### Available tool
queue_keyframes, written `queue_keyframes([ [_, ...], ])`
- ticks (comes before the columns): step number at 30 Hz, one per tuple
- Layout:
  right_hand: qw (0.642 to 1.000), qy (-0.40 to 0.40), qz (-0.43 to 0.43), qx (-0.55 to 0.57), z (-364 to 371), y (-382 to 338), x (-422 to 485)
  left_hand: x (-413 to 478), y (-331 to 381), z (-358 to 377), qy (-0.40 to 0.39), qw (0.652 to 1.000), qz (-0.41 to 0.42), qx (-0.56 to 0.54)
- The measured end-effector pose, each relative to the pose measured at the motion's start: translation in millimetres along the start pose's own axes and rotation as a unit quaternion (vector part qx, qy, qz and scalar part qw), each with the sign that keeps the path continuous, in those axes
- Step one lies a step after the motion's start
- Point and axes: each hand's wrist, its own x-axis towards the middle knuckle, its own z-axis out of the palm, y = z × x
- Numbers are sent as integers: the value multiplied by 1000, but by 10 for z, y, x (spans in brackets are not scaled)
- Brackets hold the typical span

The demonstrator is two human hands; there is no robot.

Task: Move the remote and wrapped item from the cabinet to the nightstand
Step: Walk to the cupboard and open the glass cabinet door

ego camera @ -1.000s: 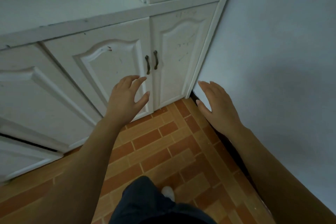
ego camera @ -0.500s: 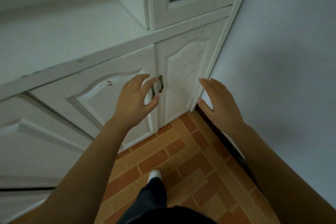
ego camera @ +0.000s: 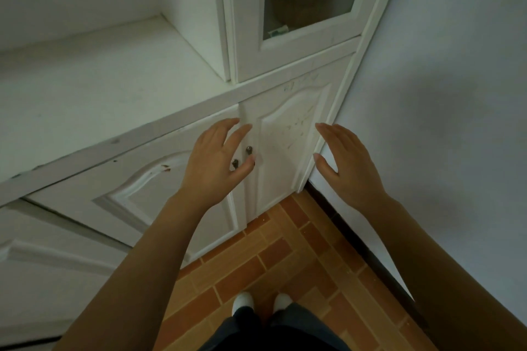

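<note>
The remote and wrapped item are showing nowhere, presumably behind the shut cabinet doors (ego camera: 288,157), as the empty, spread left hand (ego camera: 218,161) is closing on the handles (ego camera: 242,156) and the right hand (ego camera: 346,164) is hovering open

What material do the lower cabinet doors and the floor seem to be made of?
Lower cabinet doors: probably wood or fibreboard, painted matt white; moulded panels with chips and scuffs in the paint. Floor: likely ceramic tile or printed vinyl in an orange-brown brick pattern, with pale joint lines.
</note>
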Motion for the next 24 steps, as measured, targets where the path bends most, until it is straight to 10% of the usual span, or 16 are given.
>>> queue_keyframes([
  [24,968,182,-171,-12,-1282,-543,1293,1047,170,-1380,220,972,11,84],
])
